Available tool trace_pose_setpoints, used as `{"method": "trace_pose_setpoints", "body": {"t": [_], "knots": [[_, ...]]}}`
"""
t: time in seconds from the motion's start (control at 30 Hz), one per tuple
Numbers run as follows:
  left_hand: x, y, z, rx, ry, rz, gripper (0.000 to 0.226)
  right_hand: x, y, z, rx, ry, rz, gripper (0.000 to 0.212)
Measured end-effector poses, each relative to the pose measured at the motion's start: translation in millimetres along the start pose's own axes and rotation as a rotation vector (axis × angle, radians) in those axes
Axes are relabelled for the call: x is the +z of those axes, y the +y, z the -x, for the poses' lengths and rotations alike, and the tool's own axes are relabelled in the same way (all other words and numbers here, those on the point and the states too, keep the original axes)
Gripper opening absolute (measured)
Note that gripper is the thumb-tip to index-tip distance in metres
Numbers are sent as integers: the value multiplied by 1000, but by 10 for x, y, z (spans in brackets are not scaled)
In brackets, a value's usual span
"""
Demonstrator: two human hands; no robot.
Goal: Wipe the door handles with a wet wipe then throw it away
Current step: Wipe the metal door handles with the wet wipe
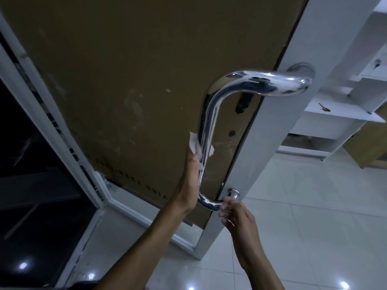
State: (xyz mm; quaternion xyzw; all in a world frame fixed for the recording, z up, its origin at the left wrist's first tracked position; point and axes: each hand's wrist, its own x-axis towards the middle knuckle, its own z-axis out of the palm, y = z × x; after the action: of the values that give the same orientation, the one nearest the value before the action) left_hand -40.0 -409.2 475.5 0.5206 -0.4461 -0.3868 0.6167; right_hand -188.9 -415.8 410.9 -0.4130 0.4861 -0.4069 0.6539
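Note:
A shiny chrome pull handle is bolted to a door covered in brown cardboard. My left hand holds a white wet wipe wrapped around the handle's long bar, about halfway down. The wipe sticks out on both sides of the bar. My right hand grips the handle's lower bend with its fingertips, just below the bottom mount. The handle's top mount sits on the door's white frame.
The door's white edge stands ajar over a glossy white tiled floor. White shelves stand behind on the right, one with an orange-handled screwdriver. Dark glass in a white frame fills the left.

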Motion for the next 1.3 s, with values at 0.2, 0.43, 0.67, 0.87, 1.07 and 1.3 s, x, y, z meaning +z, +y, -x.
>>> {"method": "trace_pose_setpoints", "body": {"t": [0.2, 0.43, 0.67, 0.87, 1.07, 1.3], "knots": [[123, -387, 301, 149, 5, -480, 75, 133, -299, -24, -336, -90, 253, 39], [188, -410, 203, 266, 107, -704, 63, 303, -731, -117, -389, -381, 309, 65], [179, -735, 99, 511, 225, -1037, 64, 400, -894, -130, -411, -403, 252, 73], [277, -406, -75, 514, 303, -1228, 75, 449, -994, -166, -444, -402, 256, 69], [351, 259, -298, 544, 391, -989, 73, 498, -1143, -187, -498, -413, 151, 74], [172, 597, -174, 203, 139, -313, 65, 529, -1192, -170, -513, -400, 104, 64]]}}
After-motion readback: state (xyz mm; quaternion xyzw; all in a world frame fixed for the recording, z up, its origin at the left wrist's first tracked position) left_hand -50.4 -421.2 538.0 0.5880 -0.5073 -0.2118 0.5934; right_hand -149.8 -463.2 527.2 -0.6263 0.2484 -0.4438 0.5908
